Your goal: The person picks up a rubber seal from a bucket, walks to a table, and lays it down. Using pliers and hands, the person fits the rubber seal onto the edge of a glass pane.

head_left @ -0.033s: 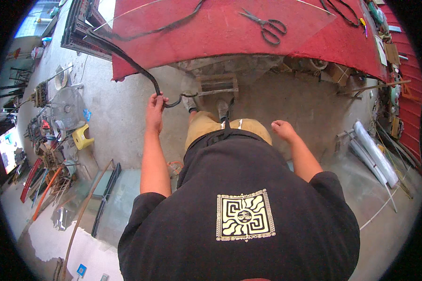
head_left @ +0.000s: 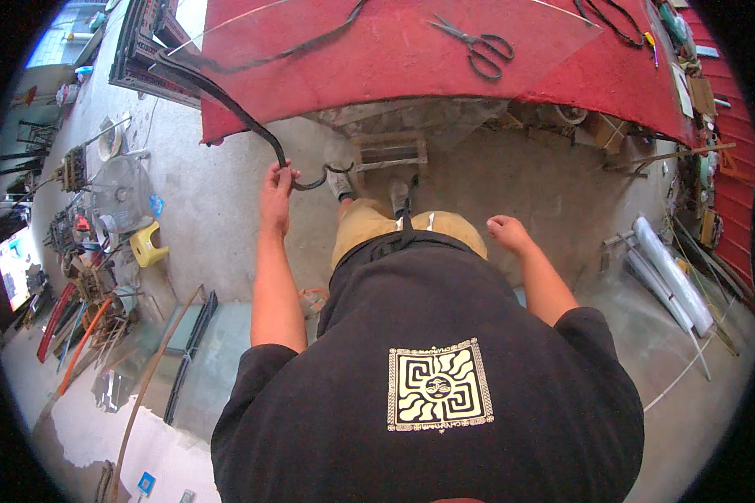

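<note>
My left hand [head_left: 277, 197] is closed around a black rubber-like strip [head_left: 247, 122]. From my fingers the strip runs up and away, over the near left edge of the red-covered table [head_left: 377, 82]. Its loose end curls out to the right of the hand, above the floor near my foot. My right hand [head_left: 512, 234] hangs beside my right hip with its fingers curled in; nothing shows in it. On the table lie black-handled scissors [head_left: 483, 55], apart from both hands. A transparent sheet [head_left: 554, 46] appears to lie over the red cover.
Dark frame profiles [head_left: 138, 50] are stacked at the table's left corner. A wooden stool-like frame [head_left: 390, 151] stands by my feet. To the left are a yellow stool [head_left: 148, 246] and cluttered tools; plastic-wrapped rolls [head_left: 671, 272] lie at the right. Another black strip [head_left: 621, 25] rests far right.
</note>
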A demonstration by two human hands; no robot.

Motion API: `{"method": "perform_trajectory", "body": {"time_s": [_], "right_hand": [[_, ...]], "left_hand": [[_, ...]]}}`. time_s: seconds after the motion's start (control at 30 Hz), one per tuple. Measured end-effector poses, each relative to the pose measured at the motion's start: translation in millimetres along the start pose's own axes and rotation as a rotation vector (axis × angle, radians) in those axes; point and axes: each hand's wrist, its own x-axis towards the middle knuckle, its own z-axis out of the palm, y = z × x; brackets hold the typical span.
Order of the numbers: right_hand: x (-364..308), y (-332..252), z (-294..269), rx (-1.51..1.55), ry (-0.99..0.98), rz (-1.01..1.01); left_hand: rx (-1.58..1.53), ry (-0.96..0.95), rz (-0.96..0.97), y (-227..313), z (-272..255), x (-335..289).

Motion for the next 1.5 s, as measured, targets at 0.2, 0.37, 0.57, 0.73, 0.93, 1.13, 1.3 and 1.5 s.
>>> {"method": "perform_trajectory", "body": {"time_s": [0.2,0.37,0.57,0.73,0.93,1.13,1.3,1.5], "right_hand": [[3,16,6,-0.013,-0.001,0.029],[18,44,21,0.141,-0.019,0.048],[-3,-5,8,0.043,-0.038,-0.039],[9,4,10,0.117,-0.060,-0.005],[23,15,17,0.169,-0.052,0.011],[13,-12,15,0.023,-0.024,-0.034],[42,23,26,0.197,-0.083,-0.015],[37,3,13,0.043,-0.090,-0.004]], "left_hand": [[0.065,0.089,0.210,70,25,11],[0.152,0.159,0.367,101,26,29],[0.309,0.196,0.571,120,41,31],[0.260,0.233,0.636,158,56,25],[0.625,0.415,0.563,161,54,44],[0.767,0.475,0.510,106,31,43],[0.989,0.073,0.143,-12,-14,-15],[1.245,-0.203,-0.389,-123,-41,-124]]}}
